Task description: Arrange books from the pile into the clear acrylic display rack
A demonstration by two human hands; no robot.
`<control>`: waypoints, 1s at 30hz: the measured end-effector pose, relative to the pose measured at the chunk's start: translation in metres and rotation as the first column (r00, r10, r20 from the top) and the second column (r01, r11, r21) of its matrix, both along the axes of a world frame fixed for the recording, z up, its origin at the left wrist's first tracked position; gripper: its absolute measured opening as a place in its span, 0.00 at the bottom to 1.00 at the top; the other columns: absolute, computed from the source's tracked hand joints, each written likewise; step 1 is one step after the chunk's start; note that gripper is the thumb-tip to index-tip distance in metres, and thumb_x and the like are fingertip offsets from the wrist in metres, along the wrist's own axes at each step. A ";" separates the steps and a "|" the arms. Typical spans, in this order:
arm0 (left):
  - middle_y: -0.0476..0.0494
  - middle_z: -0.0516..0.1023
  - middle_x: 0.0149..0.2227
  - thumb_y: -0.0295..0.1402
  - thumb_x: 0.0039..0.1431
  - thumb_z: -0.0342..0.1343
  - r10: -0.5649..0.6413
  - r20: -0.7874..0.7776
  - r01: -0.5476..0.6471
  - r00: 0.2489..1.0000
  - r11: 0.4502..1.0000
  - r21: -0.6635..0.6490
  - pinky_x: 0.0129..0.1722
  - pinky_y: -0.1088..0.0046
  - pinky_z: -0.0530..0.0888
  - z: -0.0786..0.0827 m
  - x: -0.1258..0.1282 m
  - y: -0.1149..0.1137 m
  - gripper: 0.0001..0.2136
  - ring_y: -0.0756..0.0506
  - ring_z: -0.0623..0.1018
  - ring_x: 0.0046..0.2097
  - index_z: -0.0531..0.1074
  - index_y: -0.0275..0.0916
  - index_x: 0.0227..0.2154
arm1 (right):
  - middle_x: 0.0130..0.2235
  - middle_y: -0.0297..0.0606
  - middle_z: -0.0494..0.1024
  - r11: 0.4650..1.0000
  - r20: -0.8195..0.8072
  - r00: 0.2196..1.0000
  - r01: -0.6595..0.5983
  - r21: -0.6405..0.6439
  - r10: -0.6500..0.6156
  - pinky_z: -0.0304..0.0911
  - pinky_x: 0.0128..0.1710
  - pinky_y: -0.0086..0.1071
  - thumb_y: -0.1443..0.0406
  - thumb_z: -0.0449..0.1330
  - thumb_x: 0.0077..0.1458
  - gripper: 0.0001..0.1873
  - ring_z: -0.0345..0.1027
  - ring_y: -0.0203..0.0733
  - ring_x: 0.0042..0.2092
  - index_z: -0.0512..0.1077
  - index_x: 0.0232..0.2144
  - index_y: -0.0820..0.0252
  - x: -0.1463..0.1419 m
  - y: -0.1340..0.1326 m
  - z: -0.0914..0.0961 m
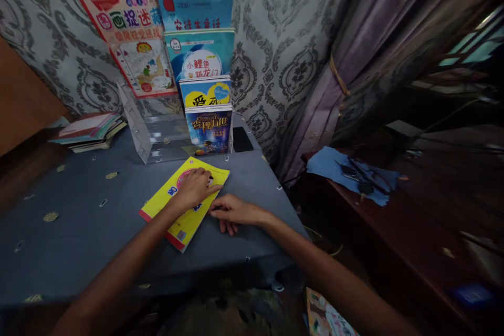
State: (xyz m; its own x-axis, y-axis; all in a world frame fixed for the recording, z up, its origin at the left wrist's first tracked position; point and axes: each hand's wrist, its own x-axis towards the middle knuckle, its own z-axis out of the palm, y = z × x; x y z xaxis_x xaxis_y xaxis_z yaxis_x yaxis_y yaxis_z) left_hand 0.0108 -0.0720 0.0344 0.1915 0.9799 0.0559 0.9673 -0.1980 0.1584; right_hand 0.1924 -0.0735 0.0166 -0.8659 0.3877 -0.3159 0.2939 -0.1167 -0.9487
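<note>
A yellow book (169, 205) lies flat on the table with a grey-blue cloth (79, 220). My left hand (195, 189) rests on top of the book, fingers spread flat over its cover. My right hand (232, 212) lies on the cloth at the book's right edge, fingers curled against that edge, touching it. Behind the book stands a clear acrylic rack (153, 134) with several children's books stepped up in it, the front one dark blue (208, 128).
A large red-bordered book (134, 42) leans against the patterned wall. A stack of books (92, 131) lies at the table's far left. A black phone (241, 139) lies beside the rack. To the right, a curtain and a dark wooden surface with a blue cloth (346, 170).
</note>
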 end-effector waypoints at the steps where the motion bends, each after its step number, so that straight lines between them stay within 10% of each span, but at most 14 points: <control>1: 0.30 0.78 0.51 0.48 0.66 0.52 0.010 -0.014 -0.010 1.000 1.000 -0.010 0.55 0.57 0.69 0.000 0.002 0.000 0.21 0.32 0.75 0.56 0.76 0.35 0.47 | 0.20 0.27 0.77 1.000 -0.005 1.000 -0.024 0.000 0.024 0.60 0.16 0.21 0.56 0.61 0.61 0.14 0.67 0.30 0.16 0.73 0.39 0.61 0.004 0.003 0.002; 6: 0.25 0.76 0.53 0.46 0.64 0.56 0.044 -0.073 -0.048 0.996 0.998 -0.046 0.54 0.54 0.70 0.001 0.017 -0.007 0.22 0.29 0.73 0.57 0.73 0.31 0.49 | 0.23 0.35 0.80 0.986 -0.040 0.987 0.160 0.042 -0.158 0.60 0.18 0.21 0.59 0.63 0.58 0.11 0.71 0.33 0.20 0.76 0.33 0.63 0.025 0.042 0.008; 9: 0.26 0.76 0.52 0.44 0.67 0.54 0.049 -0.132 -0.054 0.990 0.998 -0.033 0.53 0.55 0.71 0.004 0.026 -0.012 0.20 0.30 0.74 0.56 0.72 0.31 0.49 | 0.25 0.37 0.81 0.752 -0.170 0.752 0.655 0.077 -0.637 0.59 0.17 0.21 0.62 0.61 0.58 0.09 0.70 0.32 0.20 0.74 0.31 0.62 0.025 0.068 0.003; 14: 0.28 0.78 0.49 0.40 0.68 0.51 0.052 -0.208 -0.061 0.977 0.997 -0.037 0.50 0.60 0.72 0.004 0.037 -0.015 0.16 0.33 0.76 0.54 0.73 0.31 0.48 | 0.32 0.36 0.83 0.560 -0.235 0.558 0.826 0.064 -0.796 0.57 0.16 0.20 0.63 0.54 0.62 0.07 0.67 0.28 0.18 0.69 0.38 0.59 0.004 0.081 -0.019; 30: 0.35 0.82 0.41 0.30 0.69 0.46 0.056 -0.099 -0.052 0.994 0.998 0.042 0.47 0.64 0.74 0.007 0.035 -0.017 0.13 0.39 0.81 0.46 0.77 0.35 0.38 | 0.36 0.40 0.83 0.565 -0.325 0.595 0.803 0.190 -0.735 0.58 0.14 0.22 0.51 0.51 0.60 0.21 0.68 0.31 0.17 0.70 0.44 0.60 0.005 0.076 -0.039</control>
State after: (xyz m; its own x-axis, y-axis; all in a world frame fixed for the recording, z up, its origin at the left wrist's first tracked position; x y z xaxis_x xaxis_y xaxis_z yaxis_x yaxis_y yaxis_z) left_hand 0.0461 -0.0886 0.0412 0.1451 0.9864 0.0776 0.9873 -0.1495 0.0538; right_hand 0.1970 0.0027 -0.0222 -0.2179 0.9740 0.0624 0.0398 0.0728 -0.9966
